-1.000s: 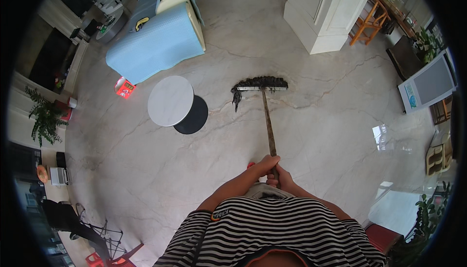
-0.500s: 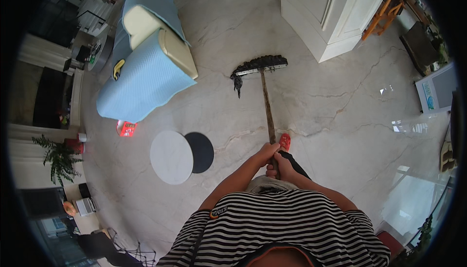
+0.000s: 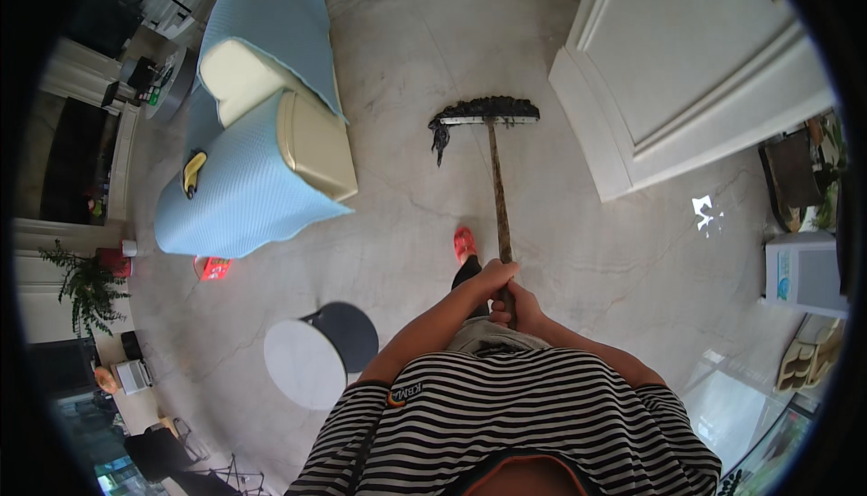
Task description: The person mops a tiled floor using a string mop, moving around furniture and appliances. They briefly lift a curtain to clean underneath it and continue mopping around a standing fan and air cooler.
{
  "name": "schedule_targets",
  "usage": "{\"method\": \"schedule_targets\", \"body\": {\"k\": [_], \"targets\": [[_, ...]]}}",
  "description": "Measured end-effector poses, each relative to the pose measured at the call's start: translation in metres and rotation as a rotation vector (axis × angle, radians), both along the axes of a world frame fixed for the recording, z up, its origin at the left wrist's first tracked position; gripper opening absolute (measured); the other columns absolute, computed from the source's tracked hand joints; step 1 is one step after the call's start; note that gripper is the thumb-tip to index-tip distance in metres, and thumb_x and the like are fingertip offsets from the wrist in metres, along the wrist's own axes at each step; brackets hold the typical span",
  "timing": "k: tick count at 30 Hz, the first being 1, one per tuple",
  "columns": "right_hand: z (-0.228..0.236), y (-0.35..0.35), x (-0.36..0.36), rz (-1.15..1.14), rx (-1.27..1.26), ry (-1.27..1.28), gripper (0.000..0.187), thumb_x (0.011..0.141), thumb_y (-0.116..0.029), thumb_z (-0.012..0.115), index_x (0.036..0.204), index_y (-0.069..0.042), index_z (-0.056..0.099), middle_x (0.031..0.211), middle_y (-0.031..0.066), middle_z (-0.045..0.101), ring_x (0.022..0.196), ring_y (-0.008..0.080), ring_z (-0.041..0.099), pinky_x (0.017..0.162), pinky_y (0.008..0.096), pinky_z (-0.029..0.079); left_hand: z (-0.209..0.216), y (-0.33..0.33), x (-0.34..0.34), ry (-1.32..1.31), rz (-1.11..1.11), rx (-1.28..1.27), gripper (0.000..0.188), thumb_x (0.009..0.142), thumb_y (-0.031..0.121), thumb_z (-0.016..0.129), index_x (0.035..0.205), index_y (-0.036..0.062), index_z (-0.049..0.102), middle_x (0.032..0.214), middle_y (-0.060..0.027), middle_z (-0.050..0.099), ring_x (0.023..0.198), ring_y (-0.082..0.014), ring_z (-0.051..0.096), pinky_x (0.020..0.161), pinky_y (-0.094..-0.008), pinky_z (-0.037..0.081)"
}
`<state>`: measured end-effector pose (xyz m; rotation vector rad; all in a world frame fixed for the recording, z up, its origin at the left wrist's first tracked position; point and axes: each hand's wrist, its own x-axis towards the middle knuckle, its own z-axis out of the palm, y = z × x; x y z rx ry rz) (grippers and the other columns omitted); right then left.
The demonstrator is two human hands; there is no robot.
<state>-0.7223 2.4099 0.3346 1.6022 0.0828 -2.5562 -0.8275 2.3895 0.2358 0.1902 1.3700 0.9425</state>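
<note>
A wide mop point(image 3: 500, 184) stretches forward from my waist, its worn brown handle pointing away from me. Its dark, stringy head point(image 3: 488, 107) lies on the floor along a pale bar, and a loose dark strand trails from its left end. My left hand point(image 3: 498, 276) is wrapped round the handle on the side farther from my body. Closer to my waist, my right hand point(image 3: 522, 306) grips the handle's near end. A red shoe point(image 3: 464, 241) on my left foot shows beside the handle.
To the left stands a cream sofa point(image 3: 318, 144) with light blue covers and a yellow-and-black item point(image 3: 193, 173) on it. A round white-and-dark table point(image 3: 305, 365) is at near left. A white panelled wall end point(image 3: 686, 71) rises at right. Pale marble-look floor point(image 3: 406, 189) runs between.
I have stepped forward with the mop: the sofa, round table and white wall end sit lower in view. My left shoe now shows ahead instead of the right. Both hands keep their grip.
</note>
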Motion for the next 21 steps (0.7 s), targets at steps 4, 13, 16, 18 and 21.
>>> {"method": "schedule_targets", "body": {"k": [4,13,16,18,21], "targets": [[-0.003,0.052,-0.046,-0.019,-0.013,-0.025,0.046,0.099,-0.053,0.036,0.083,-0.012,0.049,0.064,0.0003,0.046,0.046,0.013,0.037,0.041,0.0284,0.028,0.029,0.057,-0.055,0.005,-0.079,-0.047,0.033,0.081,0.031,0.058,0.068,0.0004,0.056,0.062,-0.0066,0.054,0.047,-0.0174,0.05,0.037,-0.0349,0.034],[-0.014,0.117,-0.118,-0.044,-0.034,0.08,0.046,0.101,-0.052,0.032,0.093,-0.009,0.047,0.067,0.0082,0.048,0.048,0.0173,0.038,0.044,0.0316,0.032,0.002,0.113,-0.122,-0.105,0.006,0.007,0.03,0.083,0.029,0.056,0.073,0.0006,0.059,0.066,-0.0086,0.059,0.051,-0.0188,0.055,0.042,-0.0351,0.04],[-0.022,0.148,-0.154,0.015,0.082,0.048,0.044,0.099,-0.053,0.036,0.089,-0.011,0.046,0.067,0.006,0.046,0.049,0.0171,0.039,0.044,0.0322,0.033,0.001,0.144,-0.158,-0.092,0.0,0.034,0.033,0.085,0.031,0.055,0.073,0.0007,0.059,0.066,-0.0088,0.059,0.055,-0.0196,0.056,0.047,-0.0358,0.044],[-0.002,0.18,-0.193,0.001,0.003,0.035,0.043,0.099,-0.053,0.039,0.085,-0.013,0.045,0.066,0.0032,0.046,0.049,0.0163,0.039,0.044,0.0321,0.033,0.009,0.177,-0.194,-0.082,0.032,0.034,0.034,0.085,0.032,0.055,0.071,0.0011,0.059,0.064,-0.0084,0.059,0.053,-0.0202,0.056,0.047,-0.0359,0.044],[-0.004,0.217,-0.227,-0.003,-0.026,0.009,0.045,0.098,-0.054,0.038,0.083,-0.012,0.045,0.063,0.0018,0.044,0.047,0.0154,0.037,0.044,0.0321,0.033,0.008,0.21,-0.227,-0.045,0.044,0.042,0.031,0.082,0.033,0.055,0.072,0.003,0.058,0.064,-0.0074,0.059,0.053,-0.0189,0.055,0.045,-0.0347,0.042]]}}
